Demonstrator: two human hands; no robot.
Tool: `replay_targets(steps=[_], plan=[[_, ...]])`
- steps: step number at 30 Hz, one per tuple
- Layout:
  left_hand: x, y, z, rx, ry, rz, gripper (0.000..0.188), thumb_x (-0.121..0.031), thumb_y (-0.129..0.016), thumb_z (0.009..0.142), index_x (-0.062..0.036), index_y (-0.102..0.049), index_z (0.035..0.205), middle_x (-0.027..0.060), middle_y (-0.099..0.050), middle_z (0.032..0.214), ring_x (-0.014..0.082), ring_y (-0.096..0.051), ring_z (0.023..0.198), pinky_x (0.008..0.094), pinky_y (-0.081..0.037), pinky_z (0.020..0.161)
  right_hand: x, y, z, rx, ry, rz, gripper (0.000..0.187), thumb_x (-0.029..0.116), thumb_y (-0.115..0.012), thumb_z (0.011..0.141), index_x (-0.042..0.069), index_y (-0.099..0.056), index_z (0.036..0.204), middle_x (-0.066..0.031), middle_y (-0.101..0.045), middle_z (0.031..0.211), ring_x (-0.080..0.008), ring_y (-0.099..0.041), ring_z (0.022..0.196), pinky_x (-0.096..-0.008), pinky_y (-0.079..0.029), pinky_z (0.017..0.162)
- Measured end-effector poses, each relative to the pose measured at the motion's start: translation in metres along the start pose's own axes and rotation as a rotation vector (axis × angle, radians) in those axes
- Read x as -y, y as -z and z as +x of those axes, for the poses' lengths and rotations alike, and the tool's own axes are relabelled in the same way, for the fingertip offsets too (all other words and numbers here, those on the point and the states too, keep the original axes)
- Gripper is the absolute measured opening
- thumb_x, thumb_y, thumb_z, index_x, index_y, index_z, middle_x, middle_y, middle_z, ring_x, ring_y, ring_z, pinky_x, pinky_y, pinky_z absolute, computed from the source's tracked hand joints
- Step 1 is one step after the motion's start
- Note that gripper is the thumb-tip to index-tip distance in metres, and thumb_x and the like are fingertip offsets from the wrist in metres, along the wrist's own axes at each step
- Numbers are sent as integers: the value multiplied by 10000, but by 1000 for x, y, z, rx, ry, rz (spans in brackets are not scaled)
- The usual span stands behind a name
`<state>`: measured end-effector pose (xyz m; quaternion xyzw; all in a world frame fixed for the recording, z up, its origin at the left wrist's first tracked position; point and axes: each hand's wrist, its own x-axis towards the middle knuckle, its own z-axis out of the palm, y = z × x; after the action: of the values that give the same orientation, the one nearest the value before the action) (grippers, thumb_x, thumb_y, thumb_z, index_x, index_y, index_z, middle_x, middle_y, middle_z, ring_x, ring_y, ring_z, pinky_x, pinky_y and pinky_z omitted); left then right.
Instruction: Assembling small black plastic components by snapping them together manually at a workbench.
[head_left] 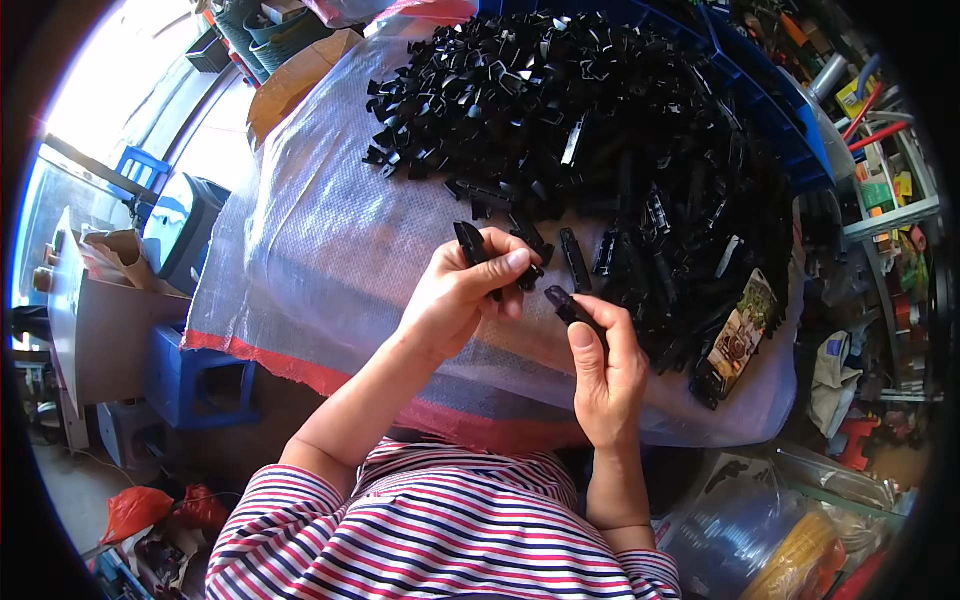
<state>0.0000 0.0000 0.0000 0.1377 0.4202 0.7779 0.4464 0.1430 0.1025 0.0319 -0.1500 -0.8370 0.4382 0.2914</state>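
Observation:
My left hand (450, 300) is closed around dark plastic pieces, the clearest a narrow black plastic part (468, 240) poking up past the fingers. Just to its right, my right hand (612, 385) pinches a long black plastic piece (562, 299) between thumb and fingers, its rounded end toward the left hand. The two hands are close but apart, above a translucent woven plastic sheet (315, 230) with a red edge. Beyond them lies a heap of small black plastic clips (520, 90). Long black plastic pieces (655, 270) are piled at the right.
A phone (742, 335) with a lit picture lies on the sheet's right side. Behind the heap stands a blue crate (765, 85). Blue plastic stools (200, 375) are at the left. Crowded shelves (890, 210) line the right, with a clear plastic bag (735, 530) below.

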Motion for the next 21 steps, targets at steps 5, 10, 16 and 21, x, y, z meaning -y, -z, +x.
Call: replay_targets(steps=[5, 10, 16, 21], plan=[[5, -12, -5, -51, -81, 28, 113, -117, -630, 823, -19, -601, 871, 60, -624, 808, 97, -551, 539, 199, -448, 491, 2, 2, -1, 66, -155, 88, 205, 174, -512, 908, -11, -563, 980, -40, -583, 802, -94, -505, 715, -216, -415, 664], [5, -18, -8, -80, -182, 200, 124, -126, -640, 819, -15, -608, 864, 42, -618, 793, 72, -528, 540, 188, -430, 492, -3, 3, 0, 85, -151, 98, 191, 165, -511, 908, -10, -546, 977, -63, -581, 771, -110, -513, 673, -237, -426, 623], [4, -33, -20, -171, -301, 483, 105, -107, -615, 835, -3, -605, 852, 2, -579, 695, 38, -492, 533, 168, -385, 475, -6, -16, -3, -9, -79, 85, 150, 144, -524, 899, -3, -501, 917, -109, -583, 724, -195, -569, 603, -303, -450, 555], [6, -29, -26, -6, -134, 54, 239, -210, -601, 841, 13, -588, 925, 54, -583, 844, 113, -547, 745, 231, -433, 666, 0, -32, 3, 32, -158, 211, 203, 214, -490, 920, 23, -462, 858, -58, -533, 670, -137, -533, 594, -281, -427, 536]])
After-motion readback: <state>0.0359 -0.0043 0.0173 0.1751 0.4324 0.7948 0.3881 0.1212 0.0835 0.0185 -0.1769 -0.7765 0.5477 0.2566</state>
